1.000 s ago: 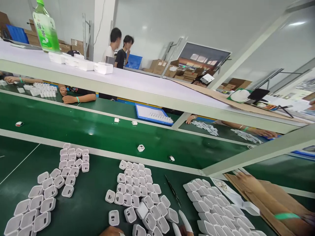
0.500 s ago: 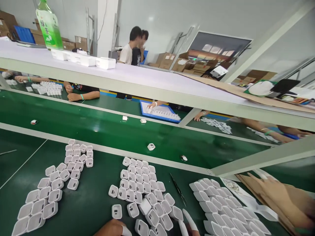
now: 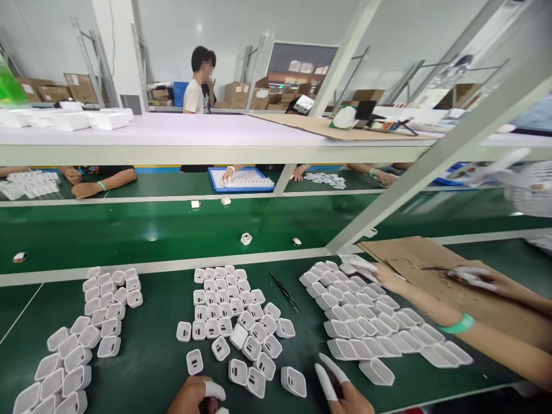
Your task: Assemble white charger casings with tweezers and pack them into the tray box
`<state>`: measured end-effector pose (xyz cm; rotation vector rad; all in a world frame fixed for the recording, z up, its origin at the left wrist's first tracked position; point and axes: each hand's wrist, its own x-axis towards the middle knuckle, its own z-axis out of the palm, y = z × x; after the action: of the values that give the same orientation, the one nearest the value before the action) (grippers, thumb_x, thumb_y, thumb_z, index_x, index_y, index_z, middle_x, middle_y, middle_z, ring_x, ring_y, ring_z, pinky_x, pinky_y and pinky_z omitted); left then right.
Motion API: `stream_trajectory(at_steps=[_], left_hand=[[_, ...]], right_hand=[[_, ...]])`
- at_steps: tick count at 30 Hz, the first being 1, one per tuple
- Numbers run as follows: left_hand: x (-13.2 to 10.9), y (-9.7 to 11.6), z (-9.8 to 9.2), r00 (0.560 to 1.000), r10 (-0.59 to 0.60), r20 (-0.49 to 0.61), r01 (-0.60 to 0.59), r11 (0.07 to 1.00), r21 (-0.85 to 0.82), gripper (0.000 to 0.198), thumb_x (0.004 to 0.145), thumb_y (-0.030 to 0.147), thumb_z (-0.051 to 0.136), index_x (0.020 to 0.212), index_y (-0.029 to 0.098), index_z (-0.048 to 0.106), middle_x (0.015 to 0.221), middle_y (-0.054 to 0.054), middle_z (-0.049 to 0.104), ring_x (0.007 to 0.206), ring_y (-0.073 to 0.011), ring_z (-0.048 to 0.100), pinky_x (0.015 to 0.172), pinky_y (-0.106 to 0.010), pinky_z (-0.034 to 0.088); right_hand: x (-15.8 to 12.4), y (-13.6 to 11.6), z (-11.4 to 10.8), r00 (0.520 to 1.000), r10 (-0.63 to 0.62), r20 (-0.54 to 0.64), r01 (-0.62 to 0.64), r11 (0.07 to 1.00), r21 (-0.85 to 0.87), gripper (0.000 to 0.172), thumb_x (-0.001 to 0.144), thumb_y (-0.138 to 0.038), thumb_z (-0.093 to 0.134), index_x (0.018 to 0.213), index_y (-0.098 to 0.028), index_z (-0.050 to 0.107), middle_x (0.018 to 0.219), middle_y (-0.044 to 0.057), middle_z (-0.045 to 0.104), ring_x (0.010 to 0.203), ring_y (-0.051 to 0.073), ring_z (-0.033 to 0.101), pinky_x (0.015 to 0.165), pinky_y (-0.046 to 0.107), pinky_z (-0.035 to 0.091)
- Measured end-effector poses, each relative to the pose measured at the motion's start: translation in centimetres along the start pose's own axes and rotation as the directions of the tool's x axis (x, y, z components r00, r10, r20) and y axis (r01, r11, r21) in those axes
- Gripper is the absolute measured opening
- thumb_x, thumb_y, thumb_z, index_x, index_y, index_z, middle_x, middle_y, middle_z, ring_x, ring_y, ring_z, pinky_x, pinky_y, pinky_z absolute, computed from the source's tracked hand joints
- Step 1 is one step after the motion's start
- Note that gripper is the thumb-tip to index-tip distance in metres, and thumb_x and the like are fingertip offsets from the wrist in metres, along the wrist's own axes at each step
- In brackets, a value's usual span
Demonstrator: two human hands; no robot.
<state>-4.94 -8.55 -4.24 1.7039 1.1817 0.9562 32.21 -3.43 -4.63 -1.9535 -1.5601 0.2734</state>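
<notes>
My left hand (image 3: 194,395) is at the bottom edge, fingers curled, with white finger cots. Any object in it is hidden. Ahead lies the middle group of white, open-topped plastic charger housings (image 3: 212,312) with small slots inside; a separate housing (image 3: 194,361) is nearest this hand. My right hand (image 3: 345,386) lies right of the group, two cot-covered fingers stretched out, holding nothing visible. Just left of those fingers sits a lone housing (image 3: 294,382). To their right is another housing (image 3: 376,372) at the near edge of the right-hand group. Black tweezers (image 3: 284,292) lie between the two groups.
More housings (image 3: 77,368) stand at left. A co-worker's hand (image 3: 388,277) reaches the right group's far end; their other hand (image 3: 495,282) holds something over brown cardboard (image 3: 414,259). A slanted post (image 3: 401,178) supports the shelf (image 3: 194,138). Parts lie on the green belt (image 3: 129,227).
The view has turned right, so things shift left. My right hand is now farther from the middle group, where one housing sits apart. The co-worker's arms show more fully.
</notes>
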Motion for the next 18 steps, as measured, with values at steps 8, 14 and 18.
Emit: stream_trajectory(at_steps=[8,14,18], left_hand=[[0.3,0.2,-0.7,0.998,0.047,0.033,-0.049,0.997,0.061,0.019,0.081,0.035,0.066,0.089,0.019,0.073,0.062,-0.004,0.060,0.054,-0.0136,0.055,0.057,-0.024,0.047],[0.2,1.2,-1.0,0.999,0.049,-0.009,-0.048,0.998,0.041,0.022,0.084,0.038,0.065,0.095,0.020,0.072,0.065,-0.005,0.063,0.060,-0.0158,0.059,0.066,-0.027,0.053],[0.0,1.6,-0.8,0.997,0.047,-0.057,-0.044,0.997,0.055,0.017,0.083,0.034,0.065,0.092,0.021,0.072,0.065,-0.004,0.062,0.061,-0.0159,0.061,0.065,-0.026,0.053]], right_hand=[[-1.2,-1.4,0.5,0.977,-0.178,-0.114,0.170,0.983,-0.072,0.049,0.089,-0.053,0.044,0.101,-0.015,0.072,0.097,0.011,0.075,0.083,0.026,0.073,0.078,0.034,0.058],[-3.3,-0.1,0.8,0.945,-0.155,-0.288,0.128,0.986,-0.111,0.051,0.093,-0.051,0.044,0.109,-0.010,0.070,0.101,0.015,0.072,0.085,0.025,0.071,0.079,0.031,0.056],[-3.9,1.5,-0.1,0.919,-0.038,-0.393,-0.033,0.984,-0.173,0.056,0.090,-0.054,0.040,0.097,-0.009,0.073,0.098,0.019,0.072,0.083,0.029,0.071,0.074,0.035,0.056]])
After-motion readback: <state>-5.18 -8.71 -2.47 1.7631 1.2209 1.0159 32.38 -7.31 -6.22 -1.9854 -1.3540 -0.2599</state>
